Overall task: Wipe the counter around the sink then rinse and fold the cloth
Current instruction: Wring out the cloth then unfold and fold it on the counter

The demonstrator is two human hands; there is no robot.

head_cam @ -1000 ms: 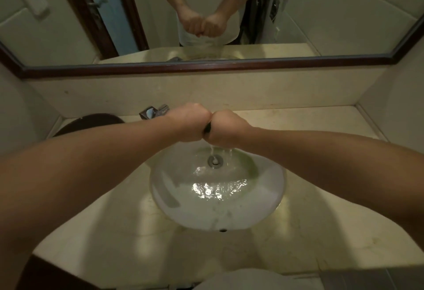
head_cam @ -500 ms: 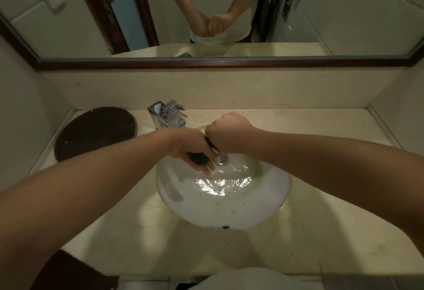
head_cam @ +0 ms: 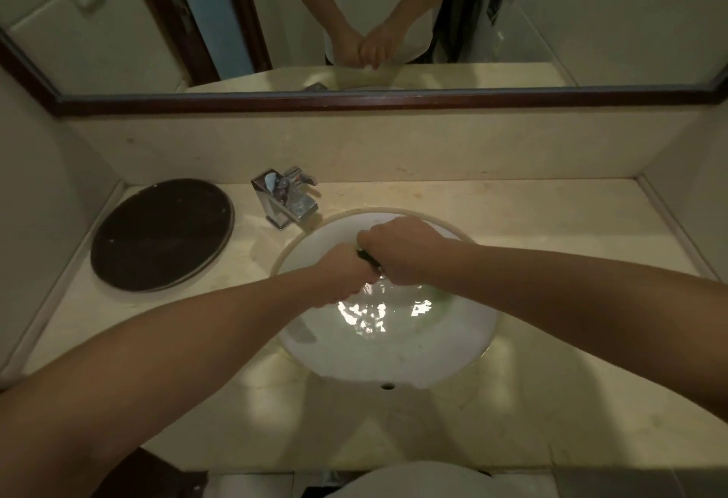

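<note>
Cloth point(head_cam: 366, 257), dark and almost hidden, is bunched between two fists over the white sink basin point(head_cam: 465, 355). Left hand point(head_cam: 348, 275) and right hand point(head_cam: 402, 249) both clench it, knuckles touching. Chrome faucet point(head_cam: 289, 198) stands behind the basin, a dark round tray point(head_cam: 161, 233) beside it.

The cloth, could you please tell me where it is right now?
In the head view the dark cloth is bunched between the left hand and right hand, over the white sink basin.
</note>
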